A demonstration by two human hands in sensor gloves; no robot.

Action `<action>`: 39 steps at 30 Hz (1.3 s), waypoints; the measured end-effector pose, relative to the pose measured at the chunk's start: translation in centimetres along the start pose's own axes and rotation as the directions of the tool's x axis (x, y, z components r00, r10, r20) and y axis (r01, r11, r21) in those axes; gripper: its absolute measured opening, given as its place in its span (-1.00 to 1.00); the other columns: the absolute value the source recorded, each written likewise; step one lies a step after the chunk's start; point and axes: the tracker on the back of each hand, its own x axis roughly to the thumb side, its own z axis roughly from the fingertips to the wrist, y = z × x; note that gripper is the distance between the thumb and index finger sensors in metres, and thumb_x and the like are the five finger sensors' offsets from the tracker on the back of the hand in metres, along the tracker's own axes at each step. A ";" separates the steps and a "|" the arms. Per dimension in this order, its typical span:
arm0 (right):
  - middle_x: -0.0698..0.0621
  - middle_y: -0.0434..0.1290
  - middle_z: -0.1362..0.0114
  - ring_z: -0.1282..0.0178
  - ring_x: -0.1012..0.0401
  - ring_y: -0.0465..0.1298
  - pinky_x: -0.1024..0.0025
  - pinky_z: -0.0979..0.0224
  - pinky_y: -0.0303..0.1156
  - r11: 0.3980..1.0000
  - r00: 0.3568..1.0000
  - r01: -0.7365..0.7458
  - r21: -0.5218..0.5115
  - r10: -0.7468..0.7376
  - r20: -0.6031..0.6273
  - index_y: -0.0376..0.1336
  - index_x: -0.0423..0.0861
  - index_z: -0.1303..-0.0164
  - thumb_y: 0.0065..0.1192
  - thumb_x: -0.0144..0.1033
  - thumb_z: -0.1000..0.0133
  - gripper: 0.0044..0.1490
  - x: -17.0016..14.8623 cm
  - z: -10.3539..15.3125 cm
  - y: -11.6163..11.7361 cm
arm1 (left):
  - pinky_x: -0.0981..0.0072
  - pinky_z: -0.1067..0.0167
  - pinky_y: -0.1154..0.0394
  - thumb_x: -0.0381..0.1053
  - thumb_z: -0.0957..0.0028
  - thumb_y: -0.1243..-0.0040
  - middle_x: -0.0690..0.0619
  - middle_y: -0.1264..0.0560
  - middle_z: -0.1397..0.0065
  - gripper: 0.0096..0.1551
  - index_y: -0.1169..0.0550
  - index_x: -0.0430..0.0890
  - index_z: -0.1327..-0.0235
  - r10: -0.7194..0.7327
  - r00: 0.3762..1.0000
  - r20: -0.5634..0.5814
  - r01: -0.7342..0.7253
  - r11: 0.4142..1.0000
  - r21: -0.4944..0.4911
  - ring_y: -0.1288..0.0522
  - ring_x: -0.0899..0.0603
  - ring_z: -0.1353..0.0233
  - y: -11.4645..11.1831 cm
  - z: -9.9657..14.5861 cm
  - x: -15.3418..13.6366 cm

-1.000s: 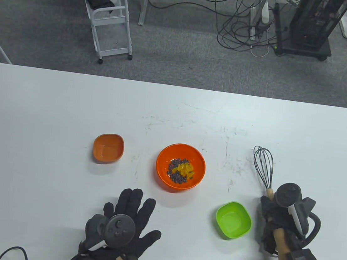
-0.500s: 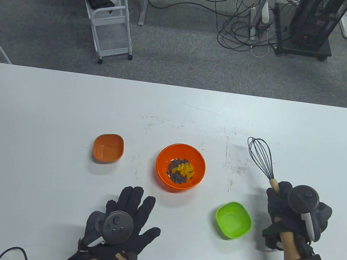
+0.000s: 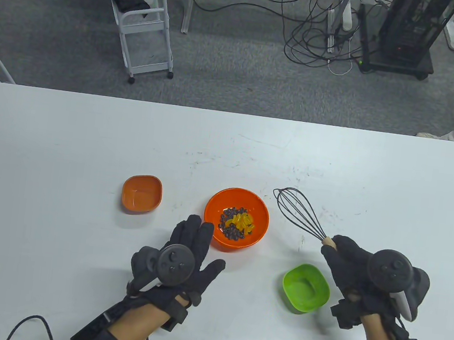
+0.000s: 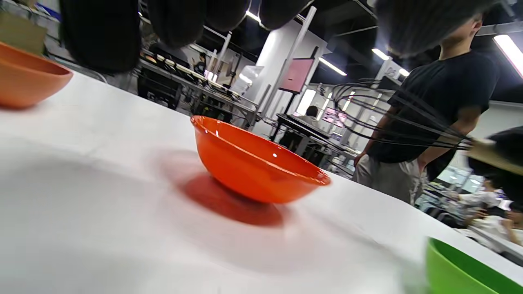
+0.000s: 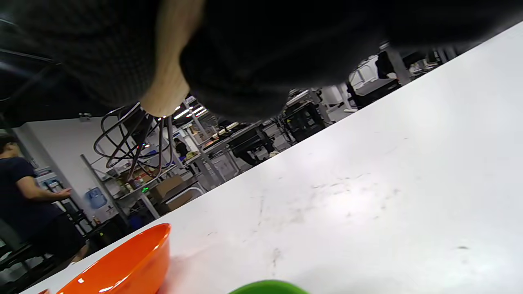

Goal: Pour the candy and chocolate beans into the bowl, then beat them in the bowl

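- Table view: the orange bowl (image 3: 236,218) sits at the centre of the white surface (image 3: 69,138), already holding dark chocolate beans (image 3: 229,230) and yellow candy (image 3: 241,221), so both pours look done and beating comes next.
- The right hand (image 3: 357,270), lower right of the frame, has its fingers curled round the wooden handle of the whisk (image 3: 298,214). The wire head points up-left and hangs just right of the bowl's rim, not yet inside.
- The left hand (image 3: 183,255), lower centre, has its fingers straight and holds nothing. Its fingertips (image 3: 199,226) reach the bowl's near-left rim; whether they touch it I cannot tell.
- To do the step well, I judge the left hand should steady the bowl at the rim while the whisk head goes over the near-right rim and stirs low and gently, as the pieces are loose and could jump out.
- Around it: an empty small orange dish (image 3: 141,194) to the left and an empty green dish (image 3: 305,288) lower right, just beside the right hand. The green dish sits under the whisk arm and could be knocked.
- Left wrist view: the orange bowl (image 4: 253,163) stands mid-frame and the whisk (image 4: 392,118) hovers above and to its right, clear of the rim. A person in a dark shirt (image 4: 441,98) stands behind.
- Right wrist view: the whisk (image 5: 130,139) shows upper left, and the bowl's rim (image 5: 122,265) lower left. Nothing lies between them.
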 end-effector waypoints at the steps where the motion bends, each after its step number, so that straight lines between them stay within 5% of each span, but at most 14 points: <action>1: 0.00 0.70 0.26 0.68 0.18 0.62 0.27 0.58 0.64 1.000 1.000 0.002 0.005 -0.002 0.009 0.49 -0.07 -0.18 0.39 0.19 0.01 -0.28 0.2 0.1 0.0 | -0.31 -0.16 -0.55 0.52 -0.03 -0.06 -0.22 -0.04 -0.72 0.05 -0.07 0.04 -0.65 -0.007 0.999 -0.033 0.007 1.000 0.009 -0.30 -0.45 -0.56 -0.2 -0.8 0.0; 11: -0.01 0.71 0.28 0.70 0.17 0.62 0.26 0.59 0.63 0.997 0.997 -0.021 0.076 0.015 0.073 0.51 -0.08 -0.14 0.43 0.23 0.02 -0.27 1.4 0.7 0.8 | 0.13 0.32 -0.71 0.55 -0.05 -0.06 -0.26 -0.34 -0.54 0.03 -0.12 0.04 -0.65 0.000 0.938 -0.348 -0.008 1.000 -0.022 -0.70 -0.30 -0.03 -3.5 -5.6 -2.6; 19: -0.07 0.70 0.22 0.67 0.15 0.62 0.24 0.57 0.63 0.986 0.997 -0.028 0.166 0.016 0.072 0.48 -0.11 -0.24 0.41 0.08 -0.03 -0.31 2.6 -0.5 1.6 | 0.21 0.42 -0.71 0.56 -0.06 -0.03 -0.10 -0.68 -0.08 -0.13 -0.42 -0.05 -0.37 0.104 0.882 -0.460 -0.152 0.986 -0.067 -0.74 -0.15 0.26 -4.7 -7.1 -5.3; 29: -0.07 0.71 0.23 0.69 0.16 0.61 0.25 0.58 0.63 0.940 0.977 -0.203 0.274 0.214 -0.012 0.49 -0.11 -0.22 0.44 0.08 -0.03 -0.32 7.6 -3.7 5.1 | 0.25 0.36 -0.72 0.45 -0.14 -0.02 0.09 -0.72 0.10 -0.45 -0.60 0.04 0.04 0.271 0.825 -0.496 -0.338 0.940 -0.049 -0.70 -0.06 0.31 -5.6 -7.2 -6.6; 39: -0.06 0.70 0.23 0.69 0.17 0.61 0.25 0.58 0.63 0.956 0.994 -0.097 0.278 0.107 -0.018 0.49 -0.13 -0.23 0.42 0.10 -0.03 -0.29 7.7 -4.9 8.7 | 0.25 0.39 -0.69 0.44 -0.15 0.01 0.14 -0.72 0.15 -0.47 -0.60 0.04 0.08 0.344 0.808 -0.478 -0.427 0.901 -0.073 -0.69 -0.02 0.33 -5.9 -7.3 -7.1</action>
